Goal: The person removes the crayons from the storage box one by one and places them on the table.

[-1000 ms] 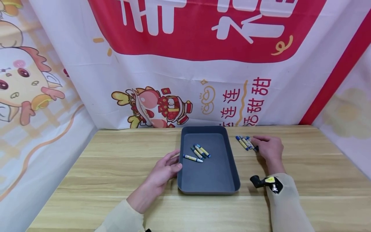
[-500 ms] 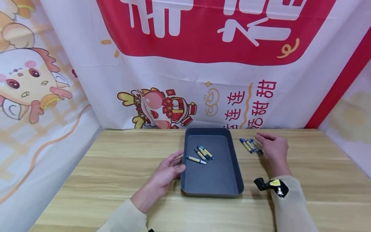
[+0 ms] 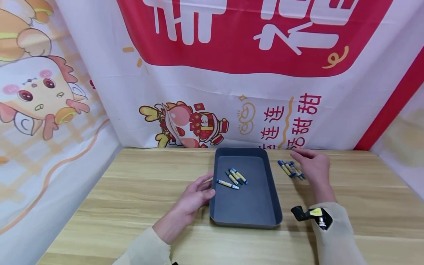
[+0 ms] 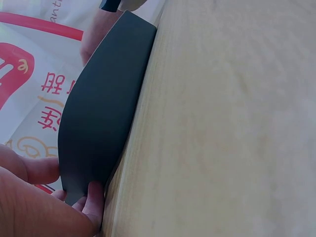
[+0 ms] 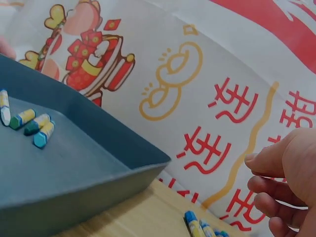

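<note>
In the head view, a dark grey rectangular tray lies on the table. Several oil pastels with yellow-and-blue wrappers rest inside it, toward its left wall. My left hand holds the tray's left wall, thumb at the rim and fingers along the outer side. Right of the tray, a small cluster of oil pastels lies side by side on the wood. Just beside and above that cluster is my right hand. Its fingers are loosely bent, and the right wrist view shows nothing between thumb and fingers.
The wooden table meets a white-and-red printed cloth hanging behind its back edge. A cartoon-printed cloth hangs on the left. A black wrist camera mount sits on the right sleeve.
My right hand has drawn back and up from the cluster, uncovering more of the pastels. The left hand stays at the tray. The whole head view has shifted slightly.
</note>
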Demonstrator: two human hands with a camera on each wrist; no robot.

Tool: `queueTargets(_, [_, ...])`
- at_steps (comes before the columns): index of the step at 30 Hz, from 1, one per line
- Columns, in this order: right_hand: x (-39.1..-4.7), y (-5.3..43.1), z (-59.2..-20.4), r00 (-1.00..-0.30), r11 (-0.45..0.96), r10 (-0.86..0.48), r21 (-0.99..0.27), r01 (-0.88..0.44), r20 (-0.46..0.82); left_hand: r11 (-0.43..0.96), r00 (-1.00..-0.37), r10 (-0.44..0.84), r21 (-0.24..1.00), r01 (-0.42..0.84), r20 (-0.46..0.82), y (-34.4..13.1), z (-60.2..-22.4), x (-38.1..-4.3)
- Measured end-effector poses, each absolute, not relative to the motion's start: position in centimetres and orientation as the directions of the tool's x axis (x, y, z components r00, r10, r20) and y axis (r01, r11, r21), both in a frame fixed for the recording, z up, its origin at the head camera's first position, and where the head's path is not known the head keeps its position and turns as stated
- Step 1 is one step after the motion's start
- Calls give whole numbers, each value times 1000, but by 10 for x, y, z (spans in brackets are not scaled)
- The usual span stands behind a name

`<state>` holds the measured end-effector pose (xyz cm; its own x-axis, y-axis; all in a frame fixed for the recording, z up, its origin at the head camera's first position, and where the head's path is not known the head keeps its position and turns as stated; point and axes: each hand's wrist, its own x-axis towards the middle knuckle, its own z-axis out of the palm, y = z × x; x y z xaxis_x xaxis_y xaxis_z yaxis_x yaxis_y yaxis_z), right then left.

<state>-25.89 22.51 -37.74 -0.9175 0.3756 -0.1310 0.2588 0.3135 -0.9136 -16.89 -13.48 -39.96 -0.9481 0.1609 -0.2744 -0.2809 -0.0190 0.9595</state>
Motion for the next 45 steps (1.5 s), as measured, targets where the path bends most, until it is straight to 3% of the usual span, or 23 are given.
queueTargets(24, [-255,164,-352,-982,401,181,-916,27,50,-18,-949,140,957,-288,-283,-137,-401,-169])
queueTargets(45, [-262,115,-372,-1000,407,18,-913,-7,15,-24,-944,151,954,-300,-293,-135,-400,-171])
